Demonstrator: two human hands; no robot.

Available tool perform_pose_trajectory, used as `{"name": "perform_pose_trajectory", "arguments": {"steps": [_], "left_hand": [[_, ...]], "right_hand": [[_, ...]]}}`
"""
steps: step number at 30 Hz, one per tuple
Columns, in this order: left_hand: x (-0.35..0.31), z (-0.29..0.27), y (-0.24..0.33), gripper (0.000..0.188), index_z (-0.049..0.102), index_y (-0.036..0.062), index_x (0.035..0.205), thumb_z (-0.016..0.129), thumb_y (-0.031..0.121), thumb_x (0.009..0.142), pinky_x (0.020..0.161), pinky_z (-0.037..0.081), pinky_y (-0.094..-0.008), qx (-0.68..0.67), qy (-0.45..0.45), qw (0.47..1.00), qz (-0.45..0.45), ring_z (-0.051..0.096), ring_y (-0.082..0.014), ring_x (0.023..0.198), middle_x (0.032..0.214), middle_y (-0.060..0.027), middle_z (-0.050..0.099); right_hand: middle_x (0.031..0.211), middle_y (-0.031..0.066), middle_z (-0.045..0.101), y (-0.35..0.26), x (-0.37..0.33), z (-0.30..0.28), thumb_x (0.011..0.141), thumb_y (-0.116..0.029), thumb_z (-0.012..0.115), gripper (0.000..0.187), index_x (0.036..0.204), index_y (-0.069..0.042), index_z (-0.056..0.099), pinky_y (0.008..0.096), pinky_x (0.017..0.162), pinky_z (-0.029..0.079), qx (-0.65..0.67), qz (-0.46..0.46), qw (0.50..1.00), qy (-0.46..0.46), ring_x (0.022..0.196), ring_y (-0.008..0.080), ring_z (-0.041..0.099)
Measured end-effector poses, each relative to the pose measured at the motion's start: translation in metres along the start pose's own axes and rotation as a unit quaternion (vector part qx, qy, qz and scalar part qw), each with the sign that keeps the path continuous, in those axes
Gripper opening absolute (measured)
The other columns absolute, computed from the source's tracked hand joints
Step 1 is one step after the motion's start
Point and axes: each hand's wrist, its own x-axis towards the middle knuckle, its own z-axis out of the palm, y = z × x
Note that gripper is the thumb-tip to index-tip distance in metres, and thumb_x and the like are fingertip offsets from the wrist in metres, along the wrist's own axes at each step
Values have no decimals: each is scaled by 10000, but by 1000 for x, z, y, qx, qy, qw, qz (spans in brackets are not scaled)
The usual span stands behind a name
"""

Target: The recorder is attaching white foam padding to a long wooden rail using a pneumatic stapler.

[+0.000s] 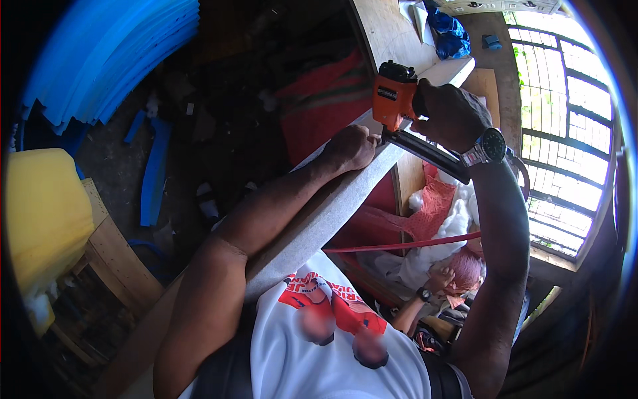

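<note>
A long padded piece covered in whitish-grey cloth (325, 219) runs diagonally in front of my body, from the lower left up to the right. My left hand (355, 147) is closed on its far edge, fingers curled at the cloth; what lies under them is hidden. My right hand (458, 116) is wrapped round the handle of an orange and black staple gun (393, 100). The gun's nose is down at the cloth, close beside my left fingers. Its black magazine (432, 158) points back toward my right wrist, which wears a watch (492, 145).
Blue foam sheets (113, 53) are stacked at far left, above yellow foam (46, 213) and a wooden frame (123, 266). Right, a red hose (412, 245) crosses near white stuffing (446, 229) and another person's hand (438, 280). A blue plastic bag (452, 34) lies beyond; a barred window (558, 133) stands right.
</note>
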Motion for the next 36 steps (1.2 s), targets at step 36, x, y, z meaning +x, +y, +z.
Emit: {"name": "perform_pose_trajectory", "arguments": {"steps": [36], "left_hand": [[-6,-26,6,352,607,-42,933,611,305,990,745,555,-473,-104,52,993,-21,703,-432,854,872,-292,692]], "right_hand": [[838,88,679,68,-71,16,916,-237,723,385,1202,-34,567,369,623,545,283,78,951,99,666,205,675]]}}
